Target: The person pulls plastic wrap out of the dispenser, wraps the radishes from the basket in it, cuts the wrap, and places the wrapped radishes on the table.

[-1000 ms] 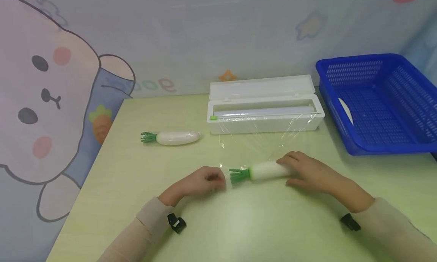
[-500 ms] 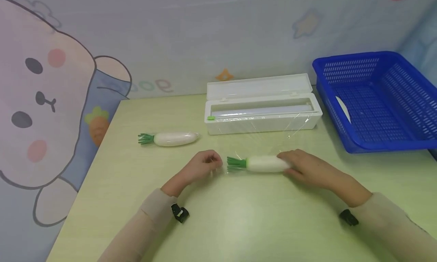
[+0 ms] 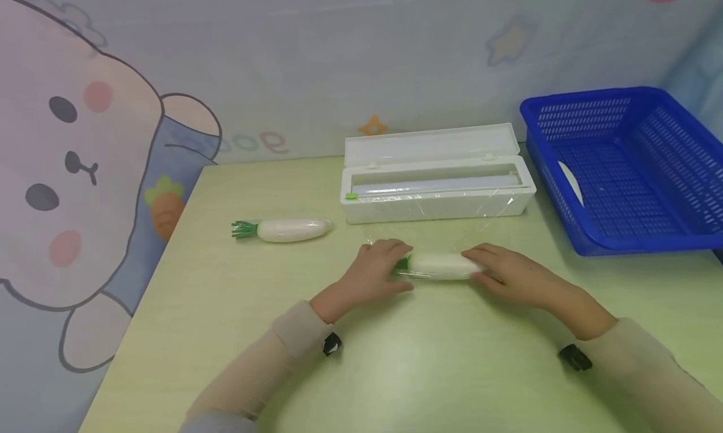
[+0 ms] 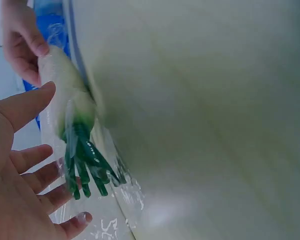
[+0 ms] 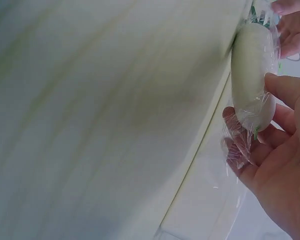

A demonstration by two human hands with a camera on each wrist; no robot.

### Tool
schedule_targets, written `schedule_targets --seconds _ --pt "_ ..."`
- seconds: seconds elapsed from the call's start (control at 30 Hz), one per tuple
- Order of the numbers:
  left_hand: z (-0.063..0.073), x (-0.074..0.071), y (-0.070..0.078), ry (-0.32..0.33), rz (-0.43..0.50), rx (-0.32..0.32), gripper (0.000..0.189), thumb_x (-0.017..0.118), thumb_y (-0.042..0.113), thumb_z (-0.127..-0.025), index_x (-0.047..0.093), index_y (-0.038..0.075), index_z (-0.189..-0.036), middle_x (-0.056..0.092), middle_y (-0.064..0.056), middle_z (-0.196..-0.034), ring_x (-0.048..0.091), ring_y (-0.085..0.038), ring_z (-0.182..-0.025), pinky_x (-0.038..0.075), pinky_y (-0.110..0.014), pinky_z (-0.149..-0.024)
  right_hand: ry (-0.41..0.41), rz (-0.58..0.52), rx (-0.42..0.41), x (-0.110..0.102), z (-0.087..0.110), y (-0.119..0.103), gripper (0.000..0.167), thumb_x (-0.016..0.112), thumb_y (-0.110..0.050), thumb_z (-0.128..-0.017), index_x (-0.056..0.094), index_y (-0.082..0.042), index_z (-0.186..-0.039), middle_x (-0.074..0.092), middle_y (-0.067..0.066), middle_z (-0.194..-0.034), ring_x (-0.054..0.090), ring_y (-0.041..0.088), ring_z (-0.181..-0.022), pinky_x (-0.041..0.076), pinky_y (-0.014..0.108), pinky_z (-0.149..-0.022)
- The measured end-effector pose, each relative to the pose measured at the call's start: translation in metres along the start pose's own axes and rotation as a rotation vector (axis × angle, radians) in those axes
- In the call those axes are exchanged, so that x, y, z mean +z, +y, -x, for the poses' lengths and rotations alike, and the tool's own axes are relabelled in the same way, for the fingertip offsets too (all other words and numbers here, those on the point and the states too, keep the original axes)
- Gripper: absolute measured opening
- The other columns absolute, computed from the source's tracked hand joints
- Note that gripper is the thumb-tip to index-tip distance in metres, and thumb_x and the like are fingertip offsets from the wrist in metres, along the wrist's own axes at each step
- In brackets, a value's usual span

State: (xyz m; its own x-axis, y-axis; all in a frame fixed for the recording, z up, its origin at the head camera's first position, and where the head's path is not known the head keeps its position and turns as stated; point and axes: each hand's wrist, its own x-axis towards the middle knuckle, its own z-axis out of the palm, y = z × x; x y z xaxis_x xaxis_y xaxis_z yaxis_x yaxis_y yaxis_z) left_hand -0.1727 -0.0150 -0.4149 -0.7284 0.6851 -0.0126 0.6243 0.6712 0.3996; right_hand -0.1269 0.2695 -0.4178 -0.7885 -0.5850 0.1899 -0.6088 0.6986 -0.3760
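The left hand point(image 3: 373, 273) spreads its fingers beside the green stalks point(image 4: 85, 162) of the long white radish point(image 3: 443, 267), lying between both hands; loose clear plastic film point(image 4: 132, 197) there might crease if bunched. The right hand point(image 3: 516, 276) pinches the radish's other end; overtight gripping could tear the wrapping.

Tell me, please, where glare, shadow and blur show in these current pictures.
Head view: soft glare whitens the flat pale-green tabletop near the bottom middle; left wrist view: small bright glints speckle the thin clear plastic film, while the tabletop grain looks smeared; right wrist view: a soft shadow lies beside the long white radish with green leaves, and the tabletop streaks look blurred.
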Motion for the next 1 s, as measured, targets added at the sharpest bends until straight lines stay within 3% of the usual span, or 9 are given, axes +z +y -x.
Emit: schedule_targets --seconds 0.17,0.47,0.8,0.9,1.0 --pt "-0.008 0.004 0.001 -0.027 -0.066 0.008 0.052 0.068 0.036 -0.089 0.056 0.008 -0.132 0.055 -0.006 -0.136 0.047 -0.024 -0.128 0.037 -0.05 -0.101 0.023 -0.008 -0.033 0.002 0.0 0.002 0.034 0.065 -0.005 -0.089 0.06 0.006 -0.121 0.064 0.018 -0.114 0.063 0.032 -0.102 0.051 0.047 -0.086" --pt "-0.013 0.008 -0.005 -0.065 0.023 -0.005 0.044 0.06 0.033 -0.096 0.052 0.008 -0.131 0.065 -0.011 -0.115 0.059 -0.026 -0.11 0.048 -0.043 -0.09 0.025 0.01 -0.047 0.003 0.0 0.005 0.033 0.065 -0.001 -0.089 0.059 0.008 -0.12 0.065 0.019 -0.113 0.063 0.034 -0.102 0.051 0.048 -0.086" --pt "-0.018 0.001 -0.003 -0.178 0.091 -0.062 0.036 0.057 0.036 -0.097 0.051 0.017 -0.128 0.067 -0.01 -0.093 0.053 -0.03 -0.113 0.045 -0.042 -0.09 -0.048 -0.037 0.028 0.001 0.001 0.002 0.033 0.063 -0.001 -0.091 0.057 0.008 -0.122 0.064 0.022 -0.115 0.061 0.038 -0.106 0.049 0.051 -0.089" --pt "-0.018 -0.001 -0.004 -0.181 0.104 -0.071 0.036 0.056 0.035 -0.098 0.054 0.016 -0.128 0.067 -0.01 -0.097 0.053 -0.029 -0.113 0.044 -0.042 -0.091 -0.049 -0.05 0.048 0.0 0.001 0.002 0.031 0.062 -0.003 -0.091 0.058 0.007 -0.121 0.065 0.019 -0.112 0.062 0.034 -0.101 0.05 0.049 -0.086" --pt "-0.018 -0.001 -0.006 -0.148 0.105 -0.067 0.036 0.056 0.033 -0.098 0.058 0.014 -0.127 0.066 -0.009 -0.114 0.054 -0.029 -0.115 0.043 -0.042 -0.095 -0.038 -0.046 0.058 0.0 -0.001 0.002 0.029 0.063 -0.004 -0.092 0.059 0.006 -0.118 0.066 0.014 -0.106 0.06 0.028 -0.093 0.051 0.045 -0.081"
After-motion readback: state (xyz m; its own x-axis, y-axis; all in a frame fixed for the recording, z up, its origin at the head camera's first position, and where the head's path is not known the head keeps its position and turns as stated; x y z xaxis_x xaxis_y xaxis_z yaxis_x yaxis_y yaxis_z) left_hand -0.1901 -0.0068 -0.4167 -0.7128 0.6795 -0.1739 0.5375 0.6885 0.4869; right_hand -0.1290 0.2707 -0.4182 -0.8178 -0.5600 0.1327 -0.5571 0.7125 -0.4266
